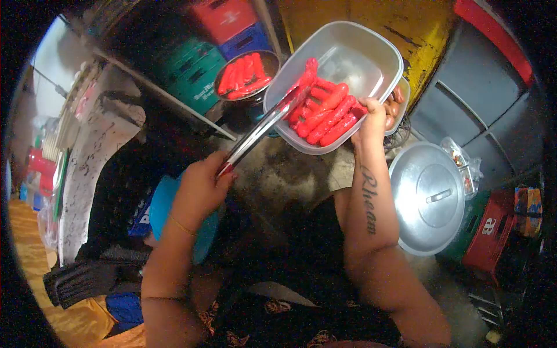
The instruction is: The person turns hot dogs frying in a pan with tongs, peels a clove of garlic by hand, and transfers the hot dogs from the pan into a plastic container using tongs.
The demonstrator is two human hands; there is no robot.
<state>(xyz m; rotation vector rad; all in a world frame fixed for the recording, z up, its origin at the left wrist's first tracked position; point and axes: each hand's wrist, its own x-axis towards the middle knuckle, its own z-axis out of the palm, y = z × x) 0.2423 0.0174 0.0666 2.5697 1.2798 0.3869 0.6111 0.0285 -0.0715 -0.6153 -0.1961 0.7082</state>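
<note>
My left hand (203, 185) is closed around the handle end of metal tongs (255, 134). The tongs reach up into a clear plastic container (371, 43), and their tips are at a red hotdog (310, 69) near its left wall; whether they pinch it I cannot tell. Several glossy red hotdogs (333, 116) lie heaped along the container's lower side. My right hand (373, 119) grips the container's lower right rim, holding it up and tilted toward me. Left of the container, a round pan (217, 87) holds more red hotdogs (246, 74).
Behind the container's right side, another tub (406, 93) holds brownish round pieces. A large metal lid (426, 214) is at right, near a red crate (490, 232). Green (191, 75) and red crates (223, 20) stand at upper left. A blue basin (165, 211) sits below my left arm.
</note>
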